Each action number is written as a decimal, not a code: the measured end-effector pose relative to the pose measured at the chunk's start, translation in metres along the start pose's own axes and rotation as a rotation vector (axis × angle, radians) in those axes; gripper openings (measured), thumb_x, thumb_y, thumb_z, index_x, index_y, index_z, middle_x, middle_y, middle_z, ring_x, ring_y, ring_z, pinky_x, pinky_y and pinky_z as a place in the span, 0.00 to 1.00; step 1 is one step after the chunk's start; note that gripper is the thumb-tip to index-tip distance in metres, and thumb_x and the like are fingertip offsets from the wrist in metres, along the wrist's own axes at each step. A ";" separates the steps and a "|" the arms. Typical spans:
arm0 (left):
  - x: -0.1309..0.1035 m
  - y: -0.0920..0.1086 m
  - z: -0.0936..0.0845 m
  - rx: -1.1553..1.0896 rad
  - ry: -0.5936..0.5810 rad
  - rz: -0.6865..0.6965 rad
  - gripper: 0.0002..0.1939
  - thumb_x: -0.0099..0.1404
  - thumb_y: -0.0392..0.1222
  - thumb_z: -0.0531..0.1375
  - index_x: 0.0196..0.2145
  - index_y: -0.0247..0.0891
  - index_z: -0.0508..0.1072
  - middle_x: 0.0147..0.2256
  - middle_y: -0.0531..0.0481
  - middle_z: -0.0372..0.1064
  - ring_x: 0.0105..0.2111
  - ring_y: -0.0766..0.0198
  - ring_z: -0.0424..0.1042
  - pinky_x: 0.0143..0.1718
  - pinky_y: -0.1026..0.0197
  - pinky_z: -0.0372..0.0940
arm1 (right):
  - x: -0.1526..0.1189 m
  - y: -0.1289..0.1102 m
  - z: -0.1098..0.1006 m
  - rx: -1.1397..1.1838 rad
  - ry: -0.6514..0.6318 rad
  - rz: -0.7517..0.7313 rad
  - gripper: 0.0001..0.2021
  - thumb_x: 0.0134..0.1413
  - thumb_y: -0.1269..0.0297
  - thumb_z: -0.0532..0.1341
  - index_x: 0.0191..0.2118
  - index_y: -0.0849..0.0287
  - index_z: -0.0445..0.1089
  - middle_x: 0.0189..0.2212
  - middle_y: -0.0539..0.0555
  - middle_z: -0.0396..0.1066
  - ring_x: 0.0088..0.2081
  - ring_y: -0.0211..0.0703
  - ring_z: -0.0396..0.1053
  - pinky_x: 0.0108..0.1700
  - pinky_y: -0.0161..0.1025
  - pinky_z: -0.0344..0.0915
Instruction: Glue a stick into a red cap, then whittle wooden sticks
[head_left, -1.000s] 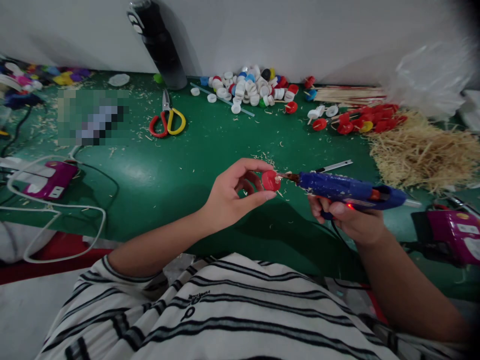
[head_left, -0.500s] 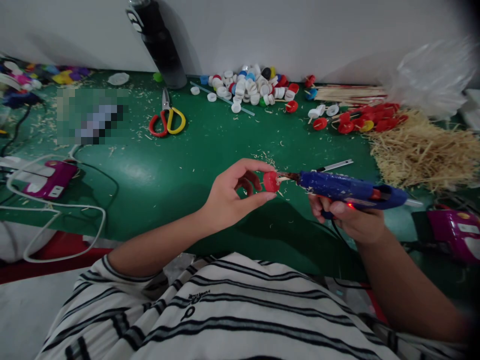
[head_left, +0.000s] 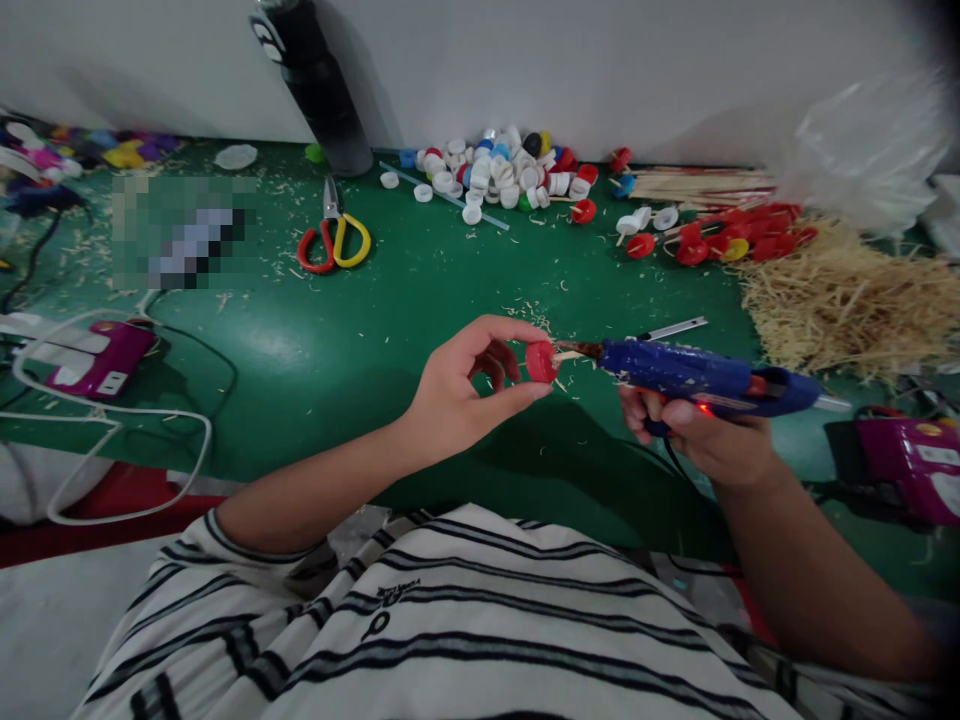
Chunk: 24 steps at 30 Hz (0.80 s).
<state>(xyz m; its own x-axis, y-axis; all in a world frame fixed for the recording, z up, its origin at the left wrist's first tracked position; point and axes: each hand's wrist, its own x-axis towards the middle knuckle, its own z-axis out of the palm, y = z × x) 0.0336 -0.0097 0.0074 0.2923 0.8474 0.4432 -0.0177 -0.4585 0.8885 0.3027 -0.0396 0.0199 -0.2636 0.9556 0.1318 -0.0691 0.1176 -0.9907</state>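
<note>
Green tabletop (head_left: 450,275), pale wall (head_left: 600,80) behind. Left hand (head_left: 454,395) pinches a red bottle cap (head_left: 538,361) between thumb and fingertips, short wooden stick (head_left: 568,356) poking out rightward. Right hand (head_left: 716,440) is wrapped round a blue hot glue gun (head_left: 667,372), long axis roughly left-right, nozzle (head_left: 589,349) aimed at cap's stick side. Nozzle-cap contact: can't tell, too small.

A blue glue gun (head_left: 675,372) points leftward at a red cap (head_left: 539,362).
</note>
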 end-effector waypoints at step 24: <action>0.002 0.007 -0.001 -0.141 -0.011 -0.126 0.23 0.59 0.43 0.76 0.50 0.39 0.78 0.46 0.46 0.82 0.39 0.67 0.80 0.37 0.66 0.76 | -0.002 0.001 0.001 0.076 0.034 -0.016 0.18 0.54 0.49 0.76 0.27 0.56 0.77 0.25 0.52 0.71 0.24 0.38 0.69 0.19 0.33 0.67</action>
<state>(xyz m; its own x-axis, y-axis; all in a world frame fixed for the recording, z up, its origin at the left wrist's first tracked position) 0.0335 -0.0105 0.0145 0.3114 0.8925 0.3264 -0.1139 -0.3060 0.9452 0.3025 -0.0413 0.0188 -0.2293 0.9624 0.1453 -0.1459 0.1136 -0.9828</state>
